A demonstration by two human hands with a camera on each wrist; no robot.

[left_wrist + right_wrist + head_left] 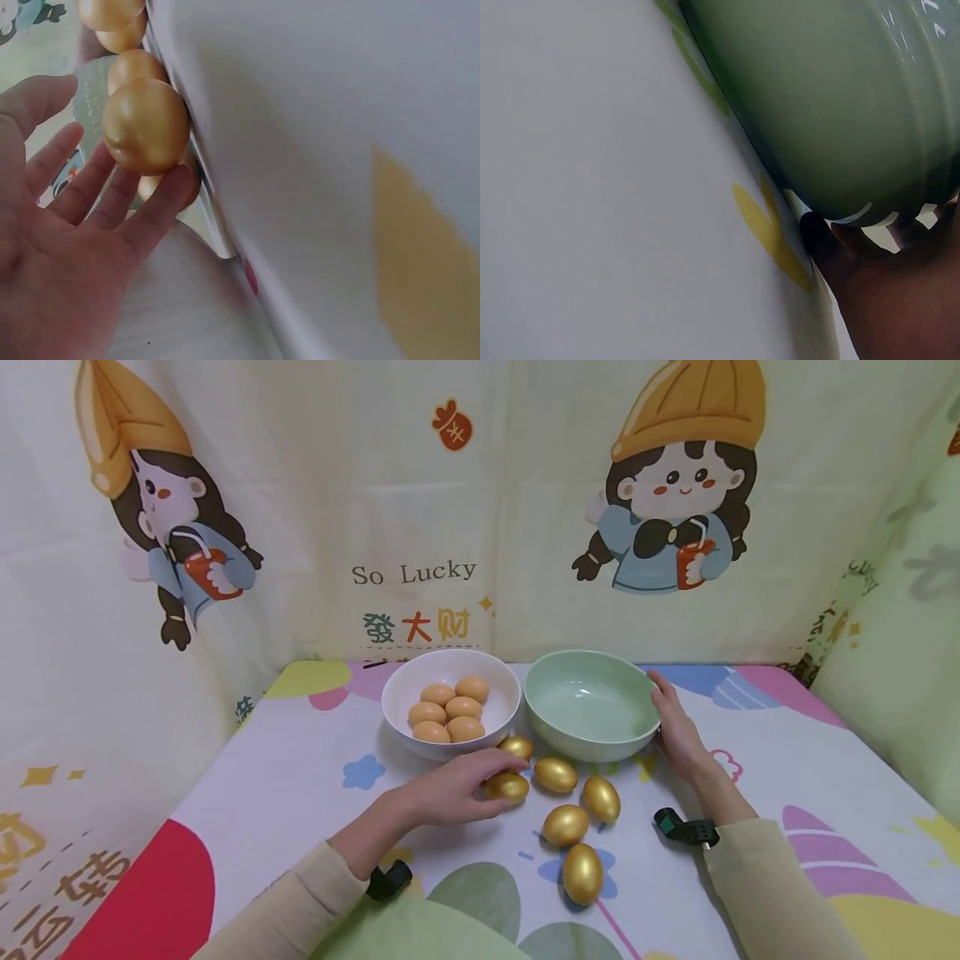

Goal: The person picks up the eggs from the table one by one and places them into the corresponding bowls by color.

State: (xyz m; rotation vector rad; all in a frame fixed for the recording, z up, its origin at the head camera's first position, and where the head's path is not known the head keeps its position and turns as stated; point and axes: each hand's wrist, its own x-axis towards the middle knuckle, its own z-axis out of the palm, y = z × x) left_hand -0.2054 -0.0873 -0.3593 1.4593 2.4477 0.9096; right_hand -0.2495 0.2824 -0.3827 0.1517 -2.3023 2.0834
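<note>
My left hand (459, 789) reaches around a golden egg (507, 787) on the table, thumb on the near side and fingers beyond it. In the left wrist view its fingers (112, 196) are spread beside the egg (146, 129), with the thumb held away from it. My right hand (681, 737) rests against the right side of a green bowl (592, 747), touching its outer wall with extended fingers. Nothing lies inside that bowl. Other golden eggs (566, 825) lie loose in front of it, one partly hidden behind my left hand.
A white bowl (397, 727) with several brown eggs (464, 708) stands left of the green one, rims almost meeting. The patterned tablecloth (285, 793) reaches back to a printed curtain (540, 552). Black wrist cameras (686, 828) sit at both sleeves.
</note>
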